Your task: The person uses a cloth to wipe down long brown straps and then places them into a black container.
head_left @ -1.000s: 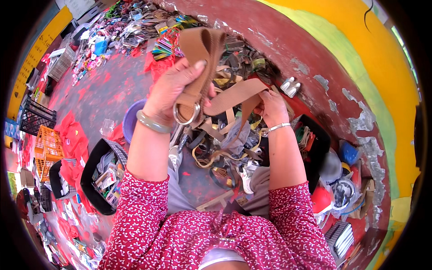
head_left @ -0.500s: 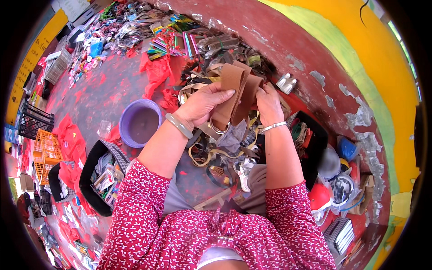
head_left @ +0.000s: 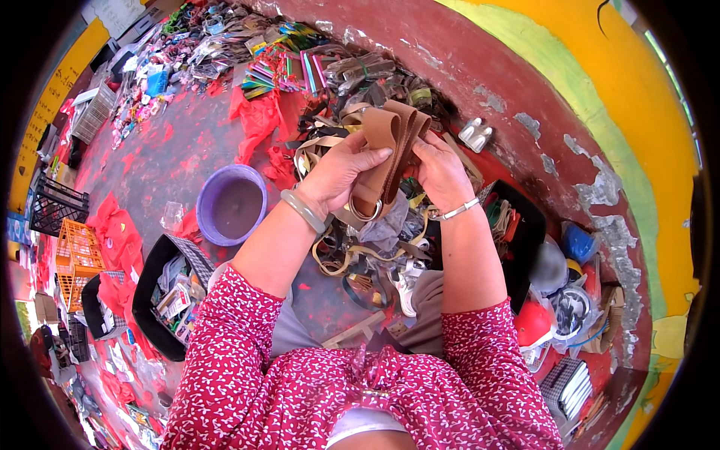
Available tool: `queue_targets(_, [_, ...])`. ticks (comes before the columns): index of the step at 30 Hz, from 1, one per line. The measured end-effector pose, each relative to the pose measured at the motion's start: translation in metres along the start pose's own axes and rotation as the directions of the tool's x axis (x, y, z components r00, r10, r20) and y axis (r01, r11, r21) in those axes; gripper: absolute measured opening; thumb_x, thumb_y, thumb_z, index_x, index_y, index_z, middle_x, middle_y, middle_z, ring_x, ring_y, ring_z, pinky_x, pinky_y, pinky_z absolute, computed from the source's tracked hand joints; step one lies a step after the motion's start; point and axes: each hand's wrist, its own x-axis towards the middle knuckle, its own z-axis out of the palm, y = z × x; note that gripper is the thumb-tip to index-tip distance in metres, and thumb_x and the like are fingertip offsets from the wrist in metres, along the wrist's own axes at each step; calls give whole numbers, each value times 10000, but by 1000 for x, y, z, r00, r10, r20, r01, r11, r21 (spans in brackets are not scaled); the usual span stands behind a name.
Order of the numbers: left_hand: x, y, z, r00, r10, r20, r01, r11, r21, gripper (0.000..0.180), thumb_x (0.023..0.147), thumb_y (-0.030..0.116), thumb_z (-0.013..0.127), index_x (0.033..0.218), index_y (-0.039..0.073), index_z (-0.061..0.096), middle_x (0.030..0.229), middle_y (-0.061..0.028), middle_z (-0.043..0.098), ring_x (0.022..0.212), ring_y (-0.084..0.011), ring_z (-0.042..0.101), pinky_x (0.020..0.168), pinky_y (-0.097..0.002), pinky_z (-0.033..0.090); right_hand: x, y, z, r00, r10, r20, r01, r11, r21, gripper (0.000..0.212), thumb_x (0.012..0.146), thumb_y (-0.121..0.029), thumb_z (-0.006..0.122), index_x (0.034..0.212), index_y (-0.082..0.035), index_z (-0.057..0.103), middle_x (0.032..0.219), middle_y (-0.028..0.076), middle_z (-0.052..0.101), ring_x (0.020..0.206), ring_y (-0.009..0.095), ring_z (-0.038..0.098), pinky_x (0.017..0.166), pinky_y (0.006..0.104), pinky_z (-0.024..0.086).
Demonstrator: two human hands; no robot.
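A wide brown fabric belt (head_left: 390,142), folded into several layers, is held up in front of me. Metal rings (head_left: 366,210) hang at its lower end. My left hand (head_left: 341,169) grips the folds from the left, thumb across the front. On the other side my right hand (head_left: 444,172) pinches the outer layers near the top, with some fingers hidden behind the belt. Below and behind lies a tangled heap of belts and straps (head_left: 341,259), partly covered by my hands and the held belt.
A purple bucket (head_left: 201,214) stands to the left, near a black box of packaged goods (head_left: 142,289). Another black box (head_left: 529,240) is at my right. Piled goods (head_left: 202,45) line the far wall. An orange crate (head_left: 75,255) sits far left.
My right hand has moved left and up slightly, bringing its part of the belt against the rest, so the folds lie closer together. The left hand keeps its grip.
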Motion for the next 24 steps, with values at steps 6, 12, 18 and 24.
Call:
queue_targets(6, [2,1,-15,987,-124,-101,130,990,59,235,847,81,522,1067,0,520,1000,-80,592,894,-180,591,807,-313,478,0,-2,6,995,-38,-87,34,998,-47,299,911,-284,421,1075,-54,520,894,5,594,733,79,546,572,229,414])
queue_targets(12, [3,-5,-14,997,-45,-65,52,992,117,228,847,87,526,1055,-6,527,1004,-83,590,899,-170,587,801,-296,478,5,7,10,980,-159,-117,143,980,-136,315,915,-295,418,1071,-44,524,863,13,598,686,72,549,519,201,420])
queue_targets(18, [2,-2,-16,997,-34,-75,43,990,132,256,830,108,563,1059,-2,528,975,-83,601,858,-170,599,770,-298,493,0,4,17,961,-252,-114,244,966,-80,318,903,-220,456,1161,-36,486,906,37,605,674,83,570,499,166,425])
queue_targets(24, [3,14,-15,971,170,-170,-164,985,52,197,849,150,534,976,1,549,865,-95,617,756,-184,611,682,-301,508,-3,-2,13,944,-241,-227,201,962,-184,280,899,-234,454,1061,-18,528,795,58,618,644,115,584,461,191,397])
